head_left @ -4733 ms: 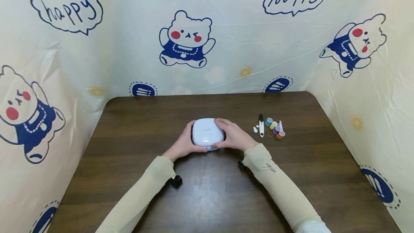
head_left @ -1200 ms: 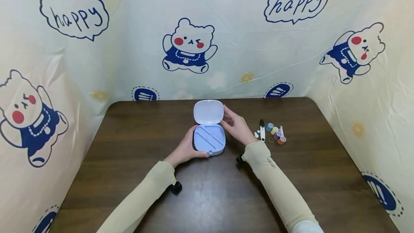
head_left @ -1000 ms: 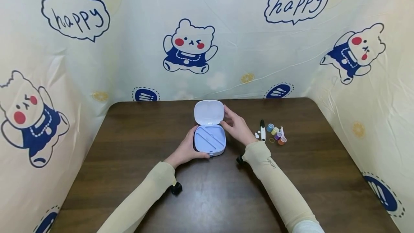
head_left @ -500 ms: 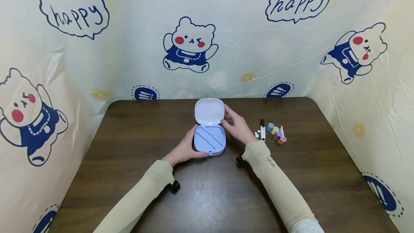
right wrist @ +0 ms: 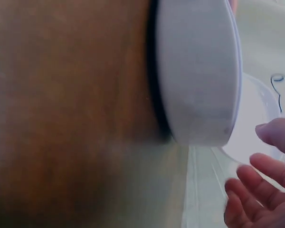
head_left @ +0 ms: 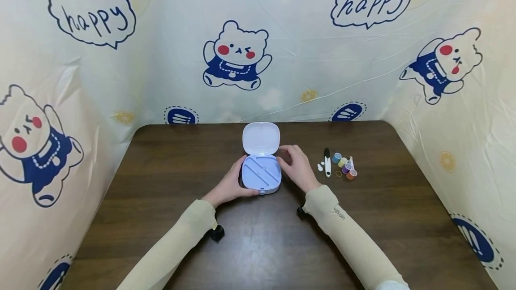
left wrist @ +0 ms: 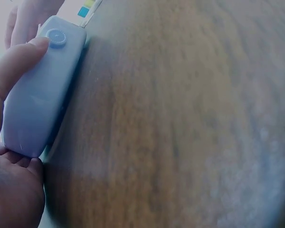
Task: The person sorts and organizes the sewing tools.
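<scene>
A pale blue sewing box (head_left: 261,174) sits on the table with its lid (head_left: 261,138) raised at the back. Diagonal dividers cross the tray inside. My left hand (head_left: 230,182) grips the box's left side, the thumb along the front by the round button (left wrist: 56,38); in the left wrist view the other fingers curl round the far end of the box. Beside the right rear corner is my right hand (head_left: 297,168), its fingers loosely bent and holding nothing. In the right wrist view, that hand's fingers (right wrist: 256,194) stand apart from the box wall.
To the right of my right hand lie white-and-black thread snips (head_left: 327,163), small white buttons (head_left: 320,167) and several coloured thread spools (head_left: 343,162). A thin ring (head_left: 338,174) is close by the spools. A printed curtain (head_left: 290,57) hangs round the table (head_left: 193,147).
The box was closed between both hands at first, then its lid swung up and back. My right hand has since come off the lid's edge and drawn back towards me. My left hand keeps its grip.
</scene>
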A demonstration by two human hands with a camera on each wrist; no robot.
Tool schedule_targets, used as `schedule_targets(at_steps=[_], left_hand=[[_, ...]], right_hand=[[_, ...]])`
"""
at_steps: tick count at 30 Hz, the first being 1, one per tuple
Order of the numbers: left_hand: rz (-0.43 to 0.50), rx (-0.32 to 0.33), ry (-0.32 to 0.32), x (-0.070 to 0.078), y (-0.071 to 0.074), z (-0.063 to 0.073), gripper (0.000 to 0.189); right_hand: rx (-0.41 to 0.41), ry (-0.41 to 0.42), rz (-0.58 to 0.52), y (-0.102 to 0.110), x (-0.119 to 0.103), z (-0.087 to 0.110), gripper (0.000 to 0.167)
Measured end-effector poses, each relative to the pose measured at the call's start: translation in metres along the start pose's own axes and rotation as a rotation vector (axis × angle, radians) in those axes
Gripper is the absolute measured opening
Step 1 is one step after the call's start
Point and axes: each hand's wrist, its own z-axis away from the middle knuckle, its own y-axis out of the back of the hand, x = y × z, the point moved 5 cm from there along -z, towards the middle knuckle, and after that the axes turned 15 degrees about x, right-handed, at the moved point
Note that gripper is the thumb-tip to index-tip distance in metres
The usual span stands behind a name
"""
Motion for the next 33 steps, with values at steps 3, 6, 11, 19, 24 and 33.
schedule_targets(at_steps=[3, 6, 11, 19, 24, 33], left_hand=[[-0.012, 0.004, 0.002, 0.0, 0.0, 0.0, 0.127], [-0.02, 0.007, 0.0, 0.0, 0.001, 0.0, 0.127], [-0.033, 0.006, 0.003, 0.001, 0.001, 0.001, 0.127], [-0.038, 0.003, 0.011, 0.001, 0.001, 0.001, 0.127], [-0.032, 0.007, 0.002, 0.003, 0.001, 0.002, 0.127], [-0.022, 0.01, -0.01, 0.003, 0.0, 0.002, 0.125]], right_hand=[[-0.006, 0.053, 0.049, 0.001, -0.006, 0.008, 0.028], [-0.027, 0.094, 0.085, 0.0, -0.011, 0.015, 0.025], [-0.057, 0.15, 0.142, -0.001, -0.019, 0.023, 0.023], [-0.127, 0.284, 0.241, -0.009, -0.028, 0.031, 0.03], [-0.141, 0.346, 0.29, -0.012, -0.033, 0.033, 0.034], [-0.081, 0.402, 0.375, -0.013, -0.042, 0.035, 0.038]])
